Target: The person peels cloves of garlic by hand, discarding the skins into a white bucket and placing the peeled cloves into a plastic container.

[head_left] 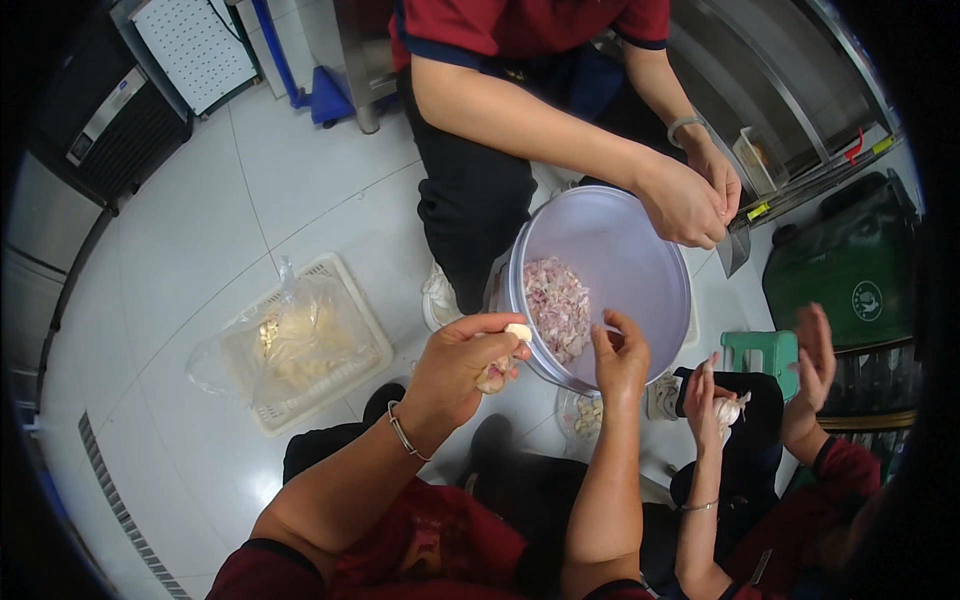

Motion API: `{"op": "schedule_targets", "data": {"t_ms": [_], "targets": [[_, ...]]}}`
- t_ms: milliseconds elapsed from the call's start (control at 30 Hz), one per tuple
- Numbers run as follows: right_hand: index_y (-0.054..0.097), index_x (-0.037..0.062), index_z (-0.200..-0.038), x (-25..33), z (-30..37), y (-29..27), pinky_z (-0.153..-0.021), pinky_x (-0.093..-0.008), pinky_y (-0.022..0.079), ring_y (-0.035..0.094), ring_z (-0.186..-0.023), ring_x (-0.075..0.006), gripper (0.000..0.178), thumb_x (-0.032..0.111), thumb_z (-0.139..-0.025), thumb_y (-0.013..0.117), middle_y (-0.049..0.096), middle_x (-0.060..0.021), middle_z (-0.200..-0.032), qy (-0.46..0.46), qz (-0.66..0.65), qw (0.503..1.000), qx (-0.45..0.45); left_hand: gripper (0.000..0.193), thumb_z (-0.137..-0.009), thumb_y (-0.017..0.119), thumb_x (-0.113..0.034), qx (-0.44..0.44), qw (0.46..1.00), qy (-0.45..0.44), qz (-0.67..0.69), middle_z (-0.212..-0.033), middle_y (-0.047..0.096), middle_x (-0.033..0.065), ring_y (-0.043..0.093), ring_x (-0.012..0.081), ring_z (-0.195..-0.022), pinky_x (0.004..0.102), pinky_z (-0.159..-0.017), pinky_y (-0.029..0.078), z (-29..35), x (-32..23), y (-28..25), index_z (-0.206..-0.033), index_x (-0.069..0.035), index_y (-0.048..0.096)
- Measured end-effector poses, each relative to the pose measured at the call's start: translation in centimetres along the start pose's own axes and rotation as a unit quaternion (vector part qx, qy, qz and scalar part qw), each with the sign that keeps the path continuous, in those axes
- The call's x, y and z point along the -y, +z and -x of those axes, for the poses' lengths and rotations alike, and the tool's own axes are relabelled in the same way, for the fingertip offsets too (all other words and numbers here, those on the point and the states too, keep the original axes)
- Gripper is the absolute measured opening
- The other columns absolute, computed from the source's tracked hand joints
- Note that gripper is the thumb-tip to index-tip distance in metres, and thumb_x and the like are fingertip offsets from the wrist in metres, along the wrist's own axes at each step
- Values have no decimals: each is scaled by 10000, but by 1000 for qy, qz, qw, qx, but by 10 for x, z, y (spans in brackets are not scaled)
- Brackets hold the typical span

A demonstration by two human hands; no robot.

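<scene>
The clove (517,332) is near the rim of the bucket (635,265) – pinched between left hand (455,365) fingertips, with pinkish garlic (493,377) tucked below. Right hand (622,358): grip spread, seemingly bare. Risk – a slackened pinch could drop the clove among the skins (556,310).

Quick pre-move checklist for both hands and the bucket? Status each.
1. Clove secured: ok, pinched in the left grip.
2. Left grip holding only that: not ok, a pinkish garlic piece is in it too.
3. Right grip free: ok, open, nothing visible in it.
4. Room in the bucket: ok, skins leave much of it bare.
5. Bucket clear of others: not ok, the opposite co-worker's grip overlaps its far right rim.
6. Clove touching the rim: cannot tell.
</scene>
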State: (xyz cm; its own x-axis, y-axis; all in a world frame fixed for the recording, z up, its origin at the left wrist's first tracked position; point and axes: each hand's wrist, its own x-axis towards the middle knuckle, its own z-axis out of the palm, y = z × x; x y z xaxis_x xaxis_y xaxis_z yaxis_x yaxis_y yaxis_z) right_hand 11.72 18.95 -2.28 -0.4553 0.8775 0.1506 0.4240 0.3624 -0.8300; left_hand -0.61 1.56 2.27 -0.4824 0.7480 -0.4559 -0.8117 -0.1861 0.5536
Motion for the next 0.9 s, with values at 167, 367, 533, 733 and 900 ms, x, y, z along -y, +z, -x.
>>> {"op": "schedule_targets", "data": {"t_ms": [167,367,533,733,900], "targets": [[674,5,-939,14,3,-3,-607,-189,414,513,-659,-57,161,64,-791,699,607,9,-763,22,-75,996,39,241,-796,633,15,-7,1000,-14,-14,-841,627,99,569,131,-629,219,-505,430,1,1,-5,-1037,7,620],[677,15,-868,71,33,12,-531,-157,332,432,-595,0,68,63,-820,682,531,79,-666,116,-245,937,219,216,-781,651,24,-30,999,-6,-18,-786,622,81,555,127,-584,213,-471,401,0,5,-6,-994,1,630],[668,20,-852,70,36,16,-513,-160,315,410,-580,2,46,46,-815,674,508,84,-646,103,-245,941,211,186,-792,659,4,-36,997,-1,-61,-768,619,71,555,118,-585,209,-468,385,2,5,-4,-976,0,632],[625,28,-776,64,34,15,-507,-164,313,397,-571,3,35,3,-784,649,483,88,-634,86,-259,941,198,178,-816,670,-46,-20,995,15,-101,-783,622,69,550,107,-595,200,-472,378,7,8,4,-984,7,643],[603,33,-742,69,36,11,-507,-165,317,399,-577,3,65,-25,-765,623,485,82,-636,68,-224,955,182,179,-820,668,-53,-18,996,-6,-84,-775,622,69,549,104,-598,199,-478,384,7,9,5,-984,14,642]]}}
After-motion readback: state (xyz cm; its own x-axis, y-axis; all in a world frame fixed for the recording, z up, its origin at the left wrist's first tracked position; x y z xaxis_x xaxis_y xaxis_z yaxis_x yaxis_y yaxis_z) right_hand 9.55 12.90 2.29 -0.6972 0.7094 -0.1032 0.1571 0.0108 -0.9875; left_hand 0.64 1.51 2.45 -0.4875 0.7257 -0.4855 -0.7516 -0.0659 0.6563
